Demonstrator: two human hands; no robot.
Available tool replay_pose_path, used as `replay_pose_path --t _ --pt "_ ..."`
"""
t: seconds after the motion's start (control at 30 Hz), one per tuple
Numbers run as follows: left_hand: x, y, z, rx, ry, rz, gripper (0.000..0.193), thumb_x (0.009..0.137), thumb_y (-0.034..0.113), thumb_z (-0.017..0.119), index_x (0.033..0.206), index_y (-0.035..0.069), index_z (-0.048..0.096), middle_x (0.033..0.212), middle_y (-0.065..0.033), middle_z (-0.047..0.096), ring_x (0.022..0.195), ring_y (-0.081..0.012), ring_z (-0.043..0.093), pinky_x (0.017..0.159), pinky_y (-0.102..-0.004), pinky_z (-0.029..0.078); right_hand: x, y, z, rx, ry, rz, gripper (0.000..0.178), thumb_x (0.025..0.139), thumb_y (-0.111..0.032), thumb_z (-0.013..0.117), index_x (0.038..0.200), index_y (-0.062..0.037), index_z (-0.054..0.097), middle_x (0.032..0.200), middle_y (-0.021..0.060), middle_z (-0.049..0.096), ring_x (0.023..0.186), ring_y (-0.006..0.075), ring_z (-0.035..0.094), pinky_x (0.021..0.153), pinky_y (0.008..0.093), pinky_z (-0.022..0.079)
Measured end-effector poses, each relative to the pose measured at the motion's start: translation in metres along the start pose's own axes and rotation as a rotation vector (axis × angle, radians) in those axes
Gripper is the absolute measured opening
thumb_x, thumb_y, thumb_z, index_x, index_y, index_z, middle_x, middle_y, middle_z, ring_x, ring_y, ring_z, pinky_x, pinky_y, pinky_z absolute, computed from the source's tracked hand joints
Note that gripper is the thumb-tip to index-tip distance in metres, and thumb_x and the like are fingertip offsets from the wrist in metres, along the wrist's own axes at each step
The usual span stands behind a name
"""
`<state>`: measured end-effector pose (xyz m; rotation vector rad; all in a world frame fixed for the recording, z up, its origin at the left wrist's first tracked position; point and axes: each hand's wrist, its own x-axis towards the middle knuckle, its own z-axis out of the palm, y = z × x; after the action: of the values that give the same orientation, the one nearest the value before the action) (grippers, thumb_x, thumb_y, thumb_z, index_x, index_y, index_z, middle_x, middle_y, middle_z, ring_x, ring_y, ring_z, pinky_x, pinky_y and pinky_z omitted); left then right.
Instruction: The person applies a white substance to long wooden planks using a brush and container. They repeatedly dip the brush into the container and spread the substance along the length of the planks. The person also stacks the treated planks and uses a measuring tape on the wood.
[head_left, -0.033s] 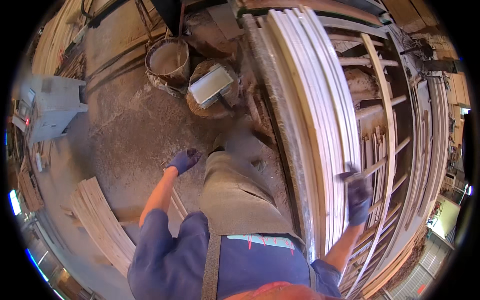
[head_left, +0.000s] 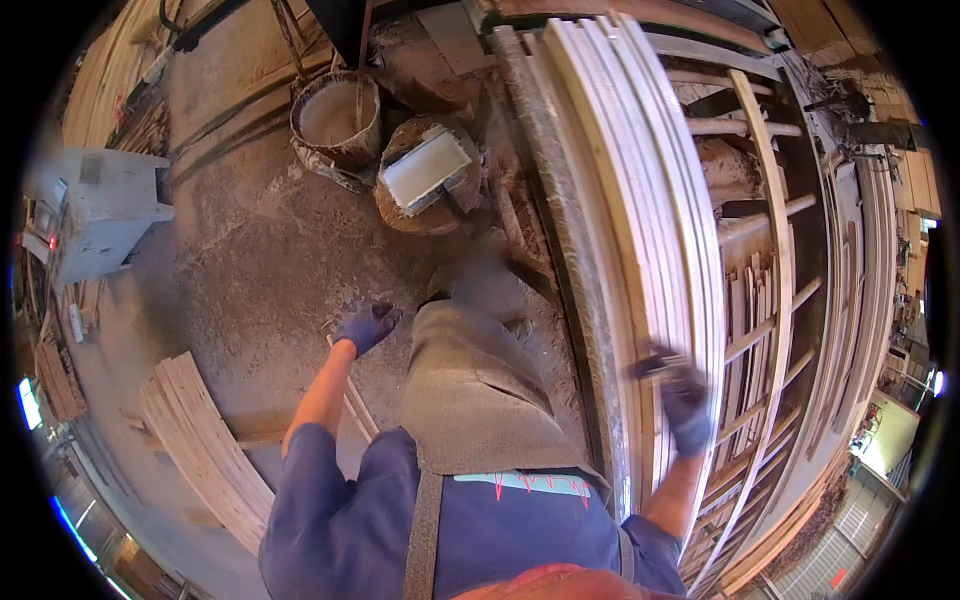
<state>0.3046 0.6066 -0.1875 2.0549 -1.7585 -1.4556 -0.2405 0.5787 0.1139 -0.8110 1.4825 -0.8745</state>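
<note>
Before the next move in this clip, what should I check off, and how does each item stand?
1. Gloves on both hands: ok; the left hand and right hand wear dark ones.
2. Left hand free: looks ok; nothing visible in it.
3. Right hand over the pale boards: ok.
4. Right hand's grip: cannot tell; its fingers are blurred.
5. Boards lying lengthwise, side by side: ok.
6. Bucket standing on the floor, opening upward: ok.
</note>
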Motion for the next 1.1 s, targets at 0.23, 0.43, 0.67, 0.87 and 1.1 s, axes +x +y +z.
replay_pose_path --t 0.23,0.43,0.67,0.87,1.1 --pt "-0.082 -0.038 -0.006 -0.909 0.101 -0.527 0.038 0.096 0.039 0.054 0.098 0.004 0.066 0.084 -0.0042 0.065 0.075 -0.0115 0.058 0.069 -0.0267 0.045 0.279 0.159 0.292 -1.027 -0.318 -0.173 0.044 0.094 -0.034 0.051 0.130 -0.0092 0.053 0.130 0.0155 0.056 0.116 0.0324 0.055 0.098 0.0367 0.044" --pt "-0.227 -0.185 0.055 -1.324 0.167 -1.023 0.049 0.093 0.052 0.050 0.112 0.008 0.060 0.104 -0.0127 0.066 0.081 -0.0239 0.062 0.060 -0.0335 0.045 0.380 0.218 0.379 -0.827 -0.231 -0.211 0.040 0.089 -0.043 0.052 0.111 -0.0122 0.066 0.104 0.0196 0.067 0.096 0.0396 0.063 0.081 0.0459 0.050" --pt "-0.194 -0.171 0.071 -1.125 -0.094 -1.088 0.062 0.093 0.061 0.043 0.126 0.010 0.054 0.112 -0.0129 0.066 0.089 -0.0324 0.062 0.070 -0.0419 0.046 0.321 0.156 0.356 -0.763 -0.274 -0.503 0.038 0.090 -0.040 0.050 0.105 -0.0073 0.064 0.092 0.0202 0.068 0.083 0.0397 0.066 0.072 0.0491 0.051" --pt "-0.033 -0.150 0.061 -1.317 0.097 -0.581 0.047 0.098 0.048 0.043 0.109 0.007 0.061 0.092 -0.0093 0.065 0.078 -0.0256 0.060 0.069 -0.0394 0.050 0.149 -0.079 0.218 -0.881 -0.271 -0.547 0.030 0.085 -0.022 0.064 0.105 0.0007 0.062 0.087 0.0198 0.069 0.073 0.0320 0.068 0.072 0.0413 0.056" --pt "-0.010 -0.058 0.062 -1.051 -0.059 -0.309 0.044 0.096 0.047 0.045 0.117 0.011 0.059 0.098 -0.0102 0.069 0.082 -0.0276 0.067 0.063 -0.0409 0.050 0.022 -0.096 0.004 -0.714 0.193 -0.348 0.018 0.082 -0.006 0.062 0.097 0.0035 0.063 0.079 0.0077 0.068 0.068 0.0157 0.060 0.063 0.0328 0.050"
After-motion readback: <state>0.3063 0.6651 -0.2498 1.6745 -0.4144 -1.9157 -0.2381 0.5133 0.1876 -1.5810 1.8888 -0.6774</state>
